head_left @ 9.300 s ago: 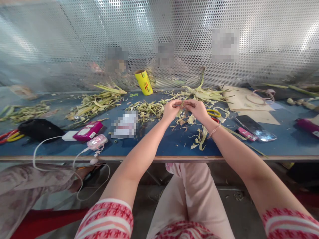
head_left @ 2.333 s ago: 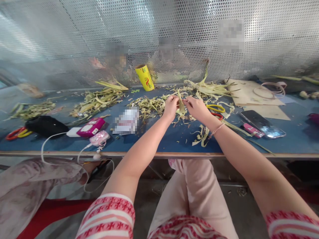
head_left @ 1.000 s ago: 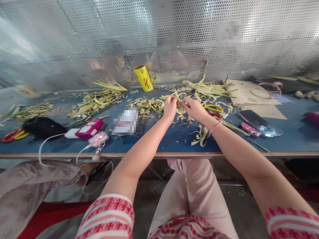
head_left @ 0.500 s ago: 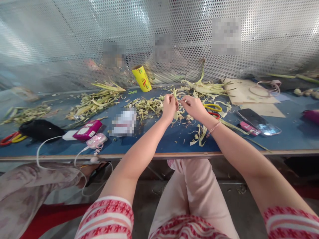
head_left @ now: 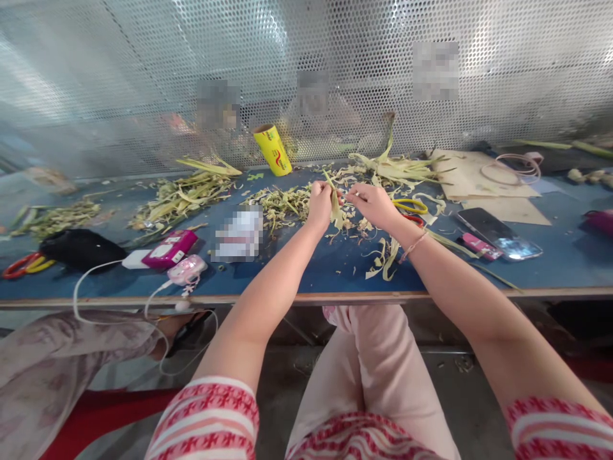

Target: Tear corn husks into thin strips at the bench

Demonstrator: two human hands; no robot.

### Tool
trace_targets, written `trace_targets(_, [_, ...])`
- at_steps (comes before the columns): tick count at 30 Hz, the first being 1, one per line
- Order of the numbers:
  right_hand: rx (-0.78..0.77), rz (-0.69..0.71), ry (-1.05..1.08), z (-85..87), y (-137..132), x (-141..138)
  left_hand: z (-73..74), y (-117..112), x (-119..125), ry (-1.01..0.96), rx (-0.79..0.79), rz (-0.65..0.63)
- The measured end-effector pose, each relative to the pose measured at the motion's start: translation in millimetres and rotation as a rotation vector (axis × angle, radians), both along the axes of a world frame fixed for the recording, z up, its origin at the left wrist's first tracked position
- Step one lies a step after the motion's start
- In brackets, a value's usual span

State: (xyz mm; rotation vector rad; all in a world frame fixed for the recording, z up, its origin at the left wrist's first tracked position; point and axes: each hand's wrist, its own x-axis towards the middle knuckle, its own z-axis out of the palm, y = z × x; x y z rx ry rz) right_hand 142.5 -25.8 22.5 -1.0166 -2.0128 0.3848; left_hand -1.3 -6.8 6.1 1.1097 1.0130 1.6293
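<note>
My left hand is closed around a pale green strip of husk-like leaf, whose ends stick out above and below the fingers. Close to its right, my right hand has thumb and fingertips pinched together near the strip. Whatever those fingertips hold is too small to make out. Below and behind both hands lies a heap of curled, pale green plant scraps. A bundle of long dry leaves lies beyond my right hand. Scissors with yellow and red handles are partly hidden by my right wrist.
A yellow cardboard tube stands tilted by the perforated metal screen. Left are a magenta box, a black pouch and cables. A phone and brown card lie right. Another person's leg shows lower left.
My left hand has turned and shifted slightly left, so more of the leaf strip shows. The right hand stays in nearly the same place, still pinched.
</note>
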Motion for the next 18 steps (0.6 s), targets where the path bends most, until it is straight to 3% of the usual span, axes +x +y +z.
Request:
trace_targets(8, [-0.026, -0.044, -0.001, -1.3, -0.8, -1.7, -0.8, 3.9, -2.6, 0.061, 0.038, -0.059])
trace_targets(18, [-0.087, -0.144, 0.152, -1.4, 3.4, -3.1, 1.8, -10.4, 2.2, 0.503, 0.247, -0.104])
